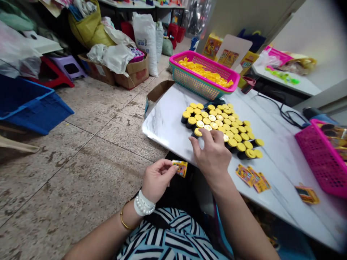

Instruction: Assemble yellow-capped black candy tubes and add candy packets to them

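The left hand's fingers pinch a small yellow card beside the surface's near edge. The right hand's fingers are parted at the clustered yellow-capped containers, any grip impossible to tell; beyond stands a pink-rimmed basket.

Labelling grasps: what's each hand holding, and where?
Left hand: printed yellow card, pinched by its left end. Right hand: at the yellow-lidded tubs; can't tell if gripping.
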{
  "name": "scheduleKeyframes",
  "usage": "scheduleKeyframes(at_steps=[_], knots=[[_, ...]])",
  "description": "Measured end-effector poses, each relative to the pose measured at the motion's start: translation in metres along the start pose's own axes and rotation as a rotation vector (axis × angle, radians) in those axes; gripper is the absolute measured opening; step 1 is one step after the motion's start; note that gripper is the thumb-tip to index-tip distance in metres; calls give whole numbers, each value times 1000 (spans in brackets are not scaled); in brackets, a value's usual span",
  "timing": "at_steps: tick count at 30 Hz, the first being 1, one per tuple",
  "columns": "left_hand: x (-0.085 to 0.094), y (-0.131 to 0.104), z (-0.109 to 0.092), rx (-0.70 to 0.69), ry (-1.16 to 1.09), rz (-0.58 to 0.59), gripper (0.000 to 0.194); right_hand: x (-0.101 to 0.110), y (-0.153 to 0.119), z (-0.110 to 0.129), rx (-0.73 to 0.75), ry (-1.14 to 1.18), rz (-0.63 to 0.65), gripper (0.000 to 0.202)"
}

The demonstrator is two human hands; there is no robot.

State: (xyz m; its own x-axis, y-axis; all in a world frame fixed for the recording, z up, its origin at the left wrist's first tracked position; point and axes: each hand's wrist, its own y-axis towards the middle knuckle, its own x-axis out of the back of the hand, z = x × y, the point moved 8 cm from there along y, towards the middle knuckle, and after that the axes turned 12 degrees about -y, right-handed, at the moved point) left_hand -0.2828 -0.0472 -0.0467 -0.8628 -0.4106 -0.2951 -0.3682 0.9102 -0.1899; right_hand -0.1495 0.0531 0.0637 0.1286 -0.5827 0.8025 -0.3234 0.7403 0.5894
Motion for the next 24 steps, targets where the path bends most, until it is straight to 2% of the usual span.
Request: scheduleKeyframes(at_steps=[3, 8, 11, 13, 14, 16, 18, 21, 24], knots=[[-5, -1, 11, 116, -104, 34, 24, -23, 7, 7, -32, -108, 102, 27], [-10, -1, 30, 287, -193, 82, 32, -34, 9, 12, -56, -95, 117, 19], [-15, -2, 38, 373, -192, 133, 35, -33, 12, 12, -38, 33, 125, 14], [-17, -3, 40, 415, -220, 138, 33, -26, 8, 6, -51, 269, 113, 11], [-18, -3, 41, 433, -244, 131, 32, -21, 2, -1, -90, 437, 109, 13], [-19, -2, 43, 461, -303, 113, 30, -13, -18, -21, -242, 816, 140, 34], [-24, -1, 45, 494, -359, 110, 28, -12, -46, -37, -408, 1119, 262, 42], [-37, 0, 48, 565, -424, 144, 27, -9, -89, -51, -567, 1321, 422, 34], [-54, -1, 49, 630, -496, 190, 27, -10, -115, -58, -635, 1350, 492, 32]])
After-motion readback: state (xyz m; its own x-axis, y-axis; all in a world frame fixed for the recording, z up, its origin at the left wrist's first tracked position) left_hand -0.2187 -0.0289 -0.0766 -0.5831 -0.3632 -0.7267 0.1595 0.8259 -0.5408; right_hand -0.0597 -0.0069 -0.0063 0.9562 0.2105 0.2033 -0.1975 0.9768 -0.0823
